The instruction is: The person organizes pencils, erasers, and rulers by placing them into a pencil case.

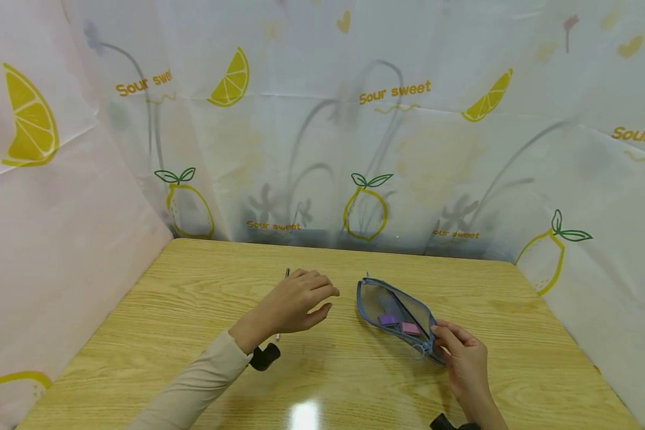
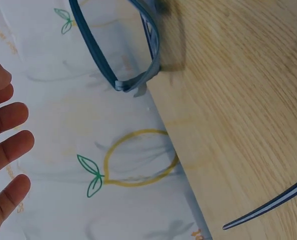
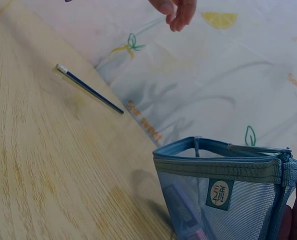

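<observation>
My right hand (image 1: 464,358) grips the near right end of a blue mesh zip pouch (image 3: 248,205), whose mouth gapes. Through the opening show a purple block (image 1: 388,320), a pink block (image 1: 410,328) and a slim dark stick; what they are exactly I cannot tell. To the left, my left hand (image 1: 295,301) hovers over the table, fingers loosely bent and holding nothing. Beneath it lies a dark striped pencil (image 3: 91,91) with a white end, largely covered by the hand in the head view. In the left wrist view, the left fingers (image 2: 11,152) are apart from the pouch.
The wood-grain table (image 1: 193,310) is bordered at the back and both sides by white sheets (image 1: 301,137) printed with lemons. A ring-shaped zip pull (image 1: 417,351) hangs at the pouch's near side.
</observation>
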A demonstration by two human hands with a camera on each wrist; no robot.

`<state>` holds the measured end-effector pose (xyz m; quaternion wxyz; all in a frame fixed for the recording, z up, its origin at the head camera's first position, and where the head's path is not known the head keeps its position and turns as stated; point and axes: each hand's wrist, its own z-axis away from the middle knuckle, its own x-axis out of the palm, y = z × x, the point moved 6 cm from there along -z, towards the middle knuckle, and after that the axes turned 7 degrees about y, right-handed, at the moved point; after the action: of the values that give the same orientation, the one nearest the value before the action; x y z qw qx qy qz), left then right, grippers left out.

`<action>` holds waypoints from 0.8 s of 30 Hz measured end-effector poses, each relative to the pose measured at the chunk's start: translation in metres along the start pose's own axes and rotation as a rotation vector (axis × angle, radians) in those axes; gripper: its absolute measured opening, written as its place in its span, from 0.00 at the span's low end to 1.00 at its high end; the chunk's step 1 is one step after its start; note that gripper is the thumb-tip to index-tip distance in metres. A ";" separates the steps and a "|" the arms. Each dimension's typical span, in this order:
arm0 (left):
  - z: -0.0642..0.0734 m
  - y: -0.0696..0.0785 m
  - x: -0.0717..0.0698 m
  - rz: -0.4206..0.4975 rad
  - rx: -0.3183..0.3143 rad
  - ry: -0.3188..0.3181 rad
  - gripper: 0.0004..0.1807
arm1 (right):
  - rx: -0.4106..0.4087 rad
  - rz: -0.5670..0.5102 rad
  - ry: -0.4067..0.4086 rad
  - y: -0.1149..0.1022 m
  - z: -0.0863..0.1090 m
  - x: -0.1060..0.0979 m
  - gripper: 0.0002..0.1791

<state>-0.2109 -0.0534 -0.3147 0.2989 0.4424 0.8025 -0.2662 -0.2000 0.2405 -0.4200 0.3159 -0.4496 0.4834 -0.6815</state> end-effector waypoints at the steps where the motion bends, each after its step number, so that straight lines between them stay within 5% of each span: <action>1: 0.001 -0.001 0.000 0.002 -0.002 0.000 0.11 | 0.001 0.001 0.000 0.000 0.000 0.000 0.10; 24: 0.027 -0.012 0.004 0.012 -0.064 -0.031 0.10 | -0.013 -0.021 -0.001 -0.001 -0.001 0.000 0.11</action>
<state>-0.2158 -0.0756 -0.3341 0.3270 0.4332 0.8032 -0.2456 -0.2004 0.2412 -0.4189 0.3060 -0.4571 0.4830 -0.6813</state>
